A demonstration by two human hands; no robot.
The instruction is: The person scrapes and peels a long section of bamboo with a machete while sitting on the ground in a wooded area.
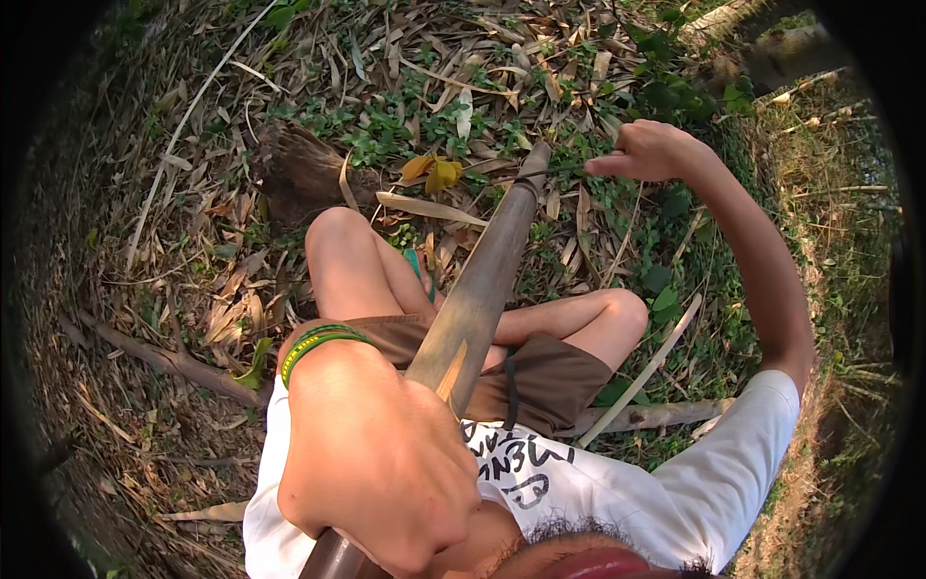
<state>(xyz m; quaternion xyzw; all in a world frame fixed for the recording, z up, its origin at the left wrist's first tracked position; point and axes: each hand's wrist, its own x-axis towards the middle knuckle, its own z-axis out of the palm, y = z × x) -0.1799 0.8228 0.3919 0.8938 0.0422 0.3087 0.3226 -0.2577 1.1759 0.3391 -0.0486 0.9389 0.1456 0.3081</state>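
Pole [484,289] between two knees [340,232] could slip if the left hand [378,454], wrapped round its near part, lets go, and its one pale split [451,372] might prick. I count one pole and two hands; the right hand [648,152], by the far end, is curled on one thin dark thing [567,168] too small to name.

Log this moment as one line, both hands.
left hand: gripping long brown round pole | right hand: beside pole's far end, grip unclear | ground: dry tan leaves, low green plants
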